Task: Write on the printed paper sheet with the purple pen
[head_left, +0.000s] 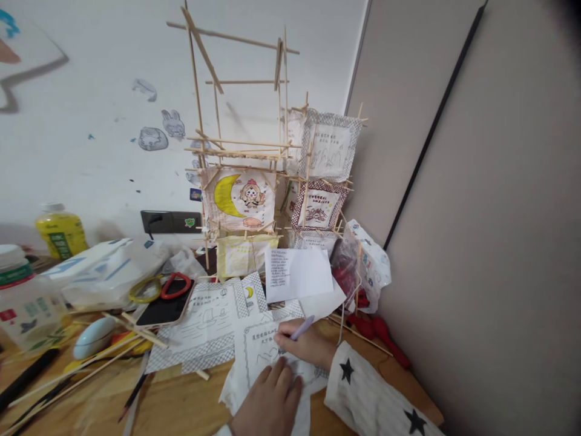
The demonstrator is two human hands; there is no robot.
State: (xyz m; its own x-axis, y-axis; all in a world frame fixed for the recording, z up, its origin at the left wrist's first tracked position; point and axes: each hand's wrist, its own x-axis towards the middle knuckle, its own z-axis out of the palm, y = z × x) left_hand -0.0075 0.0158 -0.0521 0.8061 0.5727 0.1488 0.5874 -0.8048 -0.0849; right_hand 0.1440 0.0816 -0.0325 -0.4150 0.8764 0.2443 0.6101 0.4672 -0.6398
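Drawing sheet (259,346): lay thin and wrinkled on the smooth wooden table (181,402). Was steadied under the left hand (269,399), with a flat, spread grip holding nothing. Seemed mid-drawing, with the right hand (299,345) wrapped in a tight grip around a slim purple pen (303,327). Probably called next for light, steady strokes. Lay before a boxy wooden stick frame (242,143), hung with papery, patterned panels (231,197).

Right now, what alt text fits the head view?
The right hand holds a purple pen at a drawn-on sheet on a wooden table, the left hand resting on that sheet. Behind stands a stick frame bearing decorated paper panels, one showing a yellow moon; a phone and bottles sit to the left.
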